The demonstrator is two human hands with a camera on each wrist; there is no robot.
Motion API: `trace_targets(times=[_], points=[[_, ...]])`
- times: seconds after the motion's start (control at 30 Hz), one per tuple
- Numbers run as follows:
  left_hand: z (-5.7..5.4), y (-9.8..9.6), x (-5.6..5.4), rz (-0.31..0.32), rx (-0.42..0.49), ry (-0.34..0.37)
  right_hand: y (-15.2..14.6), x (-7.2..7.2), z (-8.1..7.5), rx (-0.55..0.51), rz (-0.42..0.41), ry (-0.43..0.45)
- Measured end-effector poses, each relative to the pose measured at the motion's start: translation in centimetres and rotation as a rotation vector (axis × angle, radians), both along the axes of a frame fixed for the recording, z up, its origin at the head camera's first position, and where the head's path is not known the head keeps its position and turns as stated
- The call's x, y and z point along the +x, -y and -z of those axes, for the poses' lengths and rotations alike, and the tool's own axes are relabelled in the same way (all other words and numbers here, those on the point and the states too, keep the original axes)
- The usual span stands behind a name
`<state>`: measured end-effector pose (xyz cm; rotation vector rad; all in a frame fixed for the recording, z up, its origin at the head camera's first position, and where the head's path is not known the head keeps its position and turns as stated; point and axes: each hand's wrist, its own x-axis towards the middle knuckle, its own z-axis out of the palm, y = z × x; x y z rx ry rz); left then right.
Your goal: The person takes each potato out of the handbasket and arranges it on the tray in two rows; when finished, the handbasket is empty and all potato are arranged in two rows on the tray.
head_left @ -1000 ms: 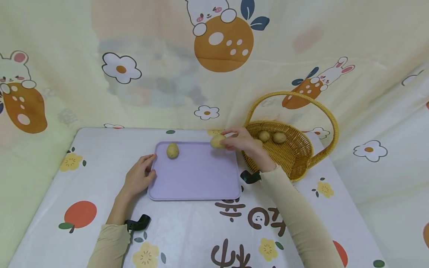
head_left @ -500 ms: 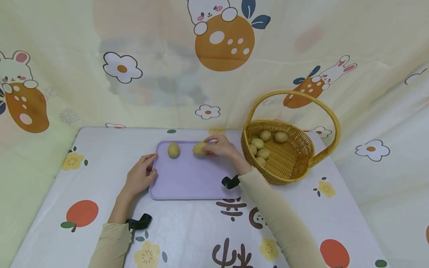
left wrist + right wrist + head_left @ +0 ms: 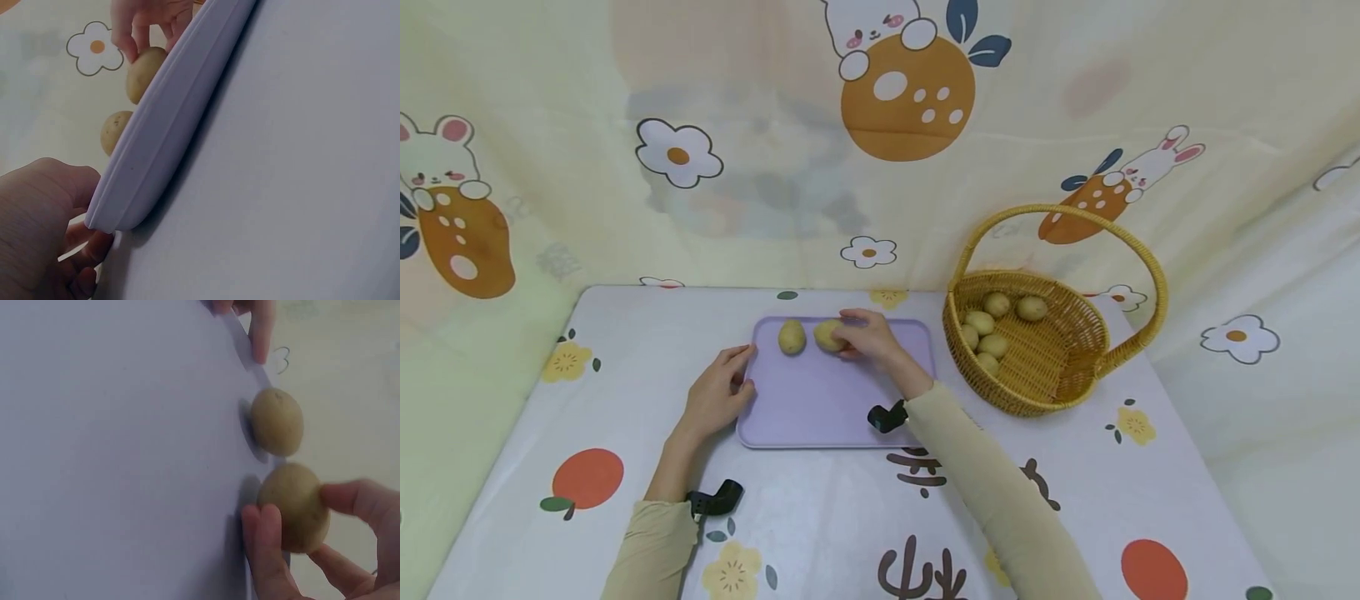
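A pale purple tray [image 3: 820, 417] lies on the table. At its left edge my left hand [image 3: 718, 390] holds the rim, thumb and fingertips at the tray's side in the left wrist view. My right hand [image 3: 872, 340] pinches a potato [image 3: 297, 509] near the tray's far edge, thumb on one side and fingers on the other. To the left of it, close by, rests another potato [image 3: 792, 337]. Both potatoes show beyond the tray's outer wall [image 3: 159, 131] in the left wrist view.
A wicker basket [image 3: 1052, 400] with a tall arched handle stands right of the tray, with several potatoes [image 3: 995, 345] along its left and far sides. Behind the table hangs a printed cloth [image 3: 760, 242]. A black wrist device [image 3: 889, 417] sits below the right hand.
My right hand has carried its potato leftward from the tray's far right corner, beside the basket, to beside the other potato. The left hand has stayed at the tray's edge.
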<state>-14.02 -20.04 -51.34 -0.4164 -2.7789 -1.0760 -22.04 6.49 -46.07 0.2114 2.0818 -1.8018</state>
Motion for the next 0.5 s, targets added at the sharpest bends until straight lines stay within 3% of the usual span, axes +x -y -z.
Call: trace_targets(times=[0.3, 0.5], points=[[0.0, -0.1, -0.1, -0.002, -0.002, 0.005, 0.8, 0.0, 0.0, 0.093, 0.036, -0.043], [0.2, 0.0, -0.1, 0.002, 0.0, 0.003, 1.5, 0.1, 0.2, 0.084, 0.05, -0.059]])
